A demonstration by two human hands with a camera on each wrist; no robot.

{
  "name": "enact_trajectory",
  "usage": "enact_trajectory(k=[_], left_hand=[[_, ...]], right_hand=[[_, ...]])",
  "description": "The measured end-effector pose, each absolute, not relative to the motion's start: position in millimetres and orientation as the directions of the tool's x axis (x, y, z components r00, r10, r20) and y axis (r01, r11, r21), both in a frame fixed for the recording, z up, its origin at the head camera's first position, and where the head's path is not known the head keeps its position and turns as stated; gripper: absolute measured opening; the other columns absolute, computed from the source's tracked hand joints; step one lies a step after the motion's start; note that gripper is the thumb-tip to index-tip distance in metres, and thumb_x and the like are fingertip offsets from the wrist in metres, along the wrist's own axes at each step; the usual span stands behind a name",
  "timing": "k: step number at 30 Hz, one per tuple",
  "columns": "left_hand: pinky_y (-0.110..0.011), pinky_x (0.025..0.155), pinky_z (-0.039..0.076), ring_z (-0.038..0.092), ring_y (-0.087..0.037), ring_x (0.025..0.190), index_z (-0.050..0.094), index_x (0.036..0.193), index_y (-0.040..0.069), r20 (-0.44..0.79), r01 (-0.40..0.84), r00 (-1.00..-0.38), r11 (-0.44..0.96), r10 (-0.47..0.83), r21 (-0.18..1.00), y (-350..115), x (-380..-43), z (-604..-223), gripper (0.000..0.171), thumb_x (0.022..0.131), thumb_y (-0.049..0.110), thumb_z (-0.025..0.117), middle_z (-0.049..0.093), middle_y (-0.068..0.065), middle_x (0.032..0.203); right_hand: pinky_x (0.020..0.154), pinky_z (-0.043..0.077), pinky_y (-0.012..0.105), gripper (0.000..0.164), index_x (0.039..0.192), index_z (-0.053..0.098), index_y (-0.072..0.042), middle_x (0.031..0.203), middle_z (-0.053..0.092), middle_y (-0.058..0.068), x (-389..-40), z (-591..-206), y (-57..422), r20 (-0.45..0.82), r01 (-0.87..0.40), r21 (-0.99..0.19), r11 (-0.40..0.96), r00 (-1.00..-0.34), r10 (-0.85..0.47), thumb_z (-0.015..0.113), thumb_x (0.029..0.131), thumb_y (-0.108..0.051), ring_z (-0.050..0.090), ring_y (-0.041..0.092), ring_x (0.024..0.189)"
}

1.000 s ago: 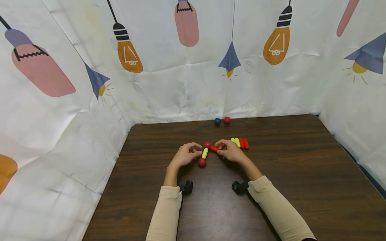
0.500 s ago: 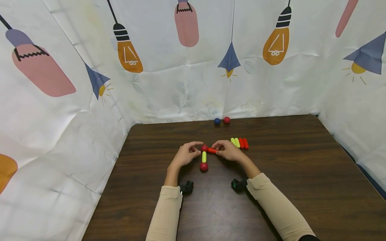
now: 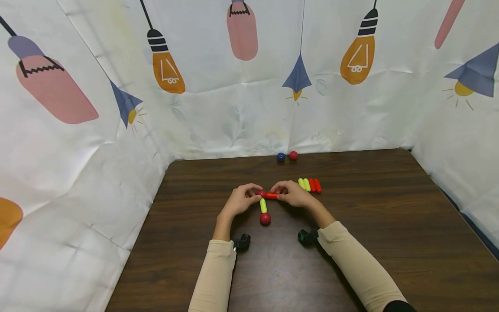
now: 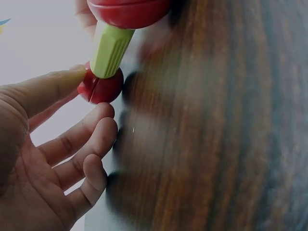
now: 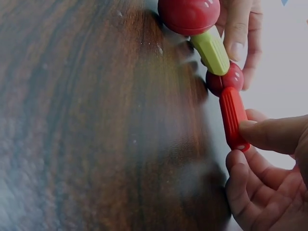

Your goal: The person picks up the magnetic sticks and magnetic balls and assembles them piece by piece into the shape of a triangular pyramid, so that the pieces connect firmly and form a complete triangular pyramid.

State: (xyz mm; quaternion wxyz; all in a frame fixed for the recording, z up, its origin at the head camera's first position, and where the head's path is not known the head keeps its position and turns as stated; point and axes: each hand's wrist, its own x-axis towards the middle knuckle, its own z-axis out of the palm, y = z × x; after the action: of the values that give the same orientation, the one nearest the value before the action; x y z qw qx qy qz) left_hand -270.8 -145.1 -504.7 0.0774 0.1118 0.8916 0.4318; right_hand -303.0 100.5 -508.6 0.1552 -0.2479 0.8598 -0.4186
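Observation:
My left hand (image 3: 239, 201) pinches a red ball (image 4: 103, 90) between thumb and index finger, the other fingers loosely bent beside it. From that ball a yellow-green magnetic stick (image 4: 110, 52) runs toward me to a second red ball (image 3: 265, 218). A red magnetic stick (image 5: 231, 113) meets the pinched ball on its right side. The right hand (image 3: 295, 194) holds this red stick by its outer end, thumb on top. Together the pieces form a corner low over the dark table.
Right behind the right hand lies a row of yellow-green sticks (image 3: 304, 184) and red sticks (image 3: 315, 186). At the far table edge sit a blue ball (image 3: 281, 157) and a red ball (image 3: 293, 155). A printed white cloth (image 3: 241, 117) hangs behind the brown table (image 3: 351, 208).
The joined pieces have shifted left and turned, the red stick now lying nearly level. The left fingers have closed on the corner ball; the right hand has moved slightly left with the red stick.

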Motion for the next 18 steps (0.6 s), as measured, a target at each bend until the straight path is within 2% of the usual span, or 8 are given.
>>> enact_trajectory(k=[4, 11, 18], left_hand=[[-0.030, 0.064, 0.045, 0.057, -0.017, 0.070, 0.073, 0.117, 0.022, -0.033, 0.133, -0.967, 0.610, 0.253, 0.781, -145.4, -270.9, -503.3, 0.021, 0.096, 0.023, 0.074, 0.068, -0.004, 0.086], [-0.029, 0.064, 0.045, 0.055, -0.016, 0.072, 0.074, 0.121, 0.022, -0.039, 0.137, -0.964, 0.619, 0.263, 0.773, -146.4, -269.8, -502.6, 0.025, 0.097, 0.024, 0.073, 0.066, -0.004, 0.092], [-0.029, 0.064, 0.045, 0.055, -0.016, 0.071, 0.075, 0.119, 0.023, -0.031, 0.147, -0.963, 0.619, 0.267, 0.771, -147.7, -269.1, -502.8, 0.023, 0.096, 0.024, 0.073, 0.067, -0.003, 0.092]], right_hand=[[0.078, 0.051, 0.031, 0.022, 0.117, 0.071, -0.010, 0.106, 0.069, 0.008, -303.3, -506.2, 99.4, -0.051, -0.306, -0.800, 0.517, -0.823, -0.566, 0.065, 0.097, -0.004, 0.062, 0.017, 0.086], [0.080, 0.051, 0.032, 0.022, 0.118, 0.070, -0.011, 0.105, 0.068, 0.007, -304.2, -505.0, 97.5, -0.052, -0.307, -0.801, 0.515, -0.820, -0.570, 0.066, 0.097, -0.003, 0.061, 0.017, 0.087], [0.078, 0.050, 0.030, 0.023, 0.119, 0.069, -0.009, 0.106, 0.067, 0.009, -306.8, -504.4, 98.8, -0.065, -0.295, -0.806, 0.513, -0.818, -0.572, 0.067, 0.097, -0.005, 0.061, 0.017, 0.087]])
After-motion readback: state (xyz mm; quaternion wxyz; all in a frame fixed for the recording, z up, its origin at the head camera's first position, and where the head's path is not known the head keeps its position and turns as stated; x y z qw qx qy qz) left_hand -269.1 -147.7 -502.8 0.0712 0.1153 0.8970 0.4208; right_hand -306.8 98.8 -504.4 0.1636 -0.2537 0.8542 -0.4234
